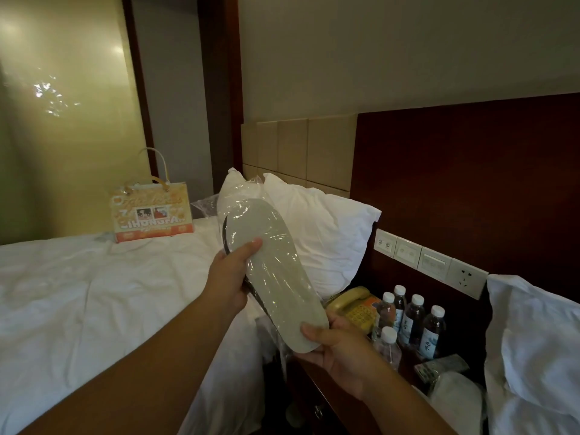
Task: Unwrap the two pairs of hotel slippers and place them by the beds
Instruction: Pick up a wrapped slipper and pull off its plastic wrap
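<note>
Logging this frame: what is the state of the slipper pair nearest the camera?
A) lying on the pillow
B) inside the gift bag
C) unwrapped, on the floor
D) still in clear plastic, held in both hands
D: glossy plastic covers the sole of the slipper pair, with the left hand gripping its middle and the right hand its lower end.

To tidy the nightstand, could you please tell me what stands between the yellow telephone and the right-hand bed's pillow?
In the head view, a cluster of white-capped water bottles stands between the telephone and that pillow.
</note>
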Available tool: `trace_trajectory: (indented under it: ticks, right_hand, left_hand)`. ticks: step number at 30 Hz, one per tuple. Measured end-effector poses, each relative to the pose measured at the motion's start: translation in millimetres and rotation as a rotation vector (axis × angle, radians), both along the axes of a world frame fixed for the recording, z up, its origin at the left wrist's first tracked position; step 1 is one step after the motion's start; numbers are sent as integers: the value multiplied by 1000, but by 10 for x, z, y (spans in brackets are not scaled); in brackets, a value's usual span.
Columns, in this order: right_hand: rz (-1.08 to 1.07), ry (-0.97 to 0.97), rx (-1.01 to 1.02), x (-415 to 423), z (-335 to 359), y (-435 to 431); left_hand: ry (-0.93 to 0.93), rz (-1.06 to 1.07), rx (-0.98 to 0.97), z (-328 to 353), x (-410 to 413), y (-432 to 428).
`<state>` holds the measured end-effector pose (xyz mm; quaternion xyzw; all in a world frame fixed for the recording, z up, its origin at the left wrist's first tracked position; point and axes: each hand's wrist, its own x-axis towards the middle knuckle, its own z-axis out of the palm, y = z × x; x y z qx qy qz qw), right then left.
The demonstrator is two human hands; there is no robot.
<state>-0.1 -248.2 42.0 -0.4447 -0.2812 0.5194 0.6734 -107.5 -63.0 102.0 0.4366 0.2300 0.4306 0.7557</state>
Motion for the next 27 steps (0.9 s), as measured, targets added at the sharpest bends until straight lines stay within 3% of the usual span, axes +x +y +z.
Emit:
trace_trajectory:
  ticks: [6, 15, 22, 27]
  right_hand:
    - [-53, -47, -6, 99, -82, -24]
    - [-84, -153, -65, 258, -180, -117]
    - [-19, -162, -91, 357, -239, -197]
    - [-29, -153, -90, 363, -244, -169]
  left_hand:
    - [20, 78, -27, 46, 44, -1]
    - [170, -24, 0, 108, -134, 173]
    - [41, 127, -52, 116, -257, 358]
    - [88, 68, -40, 30, -269, 219]
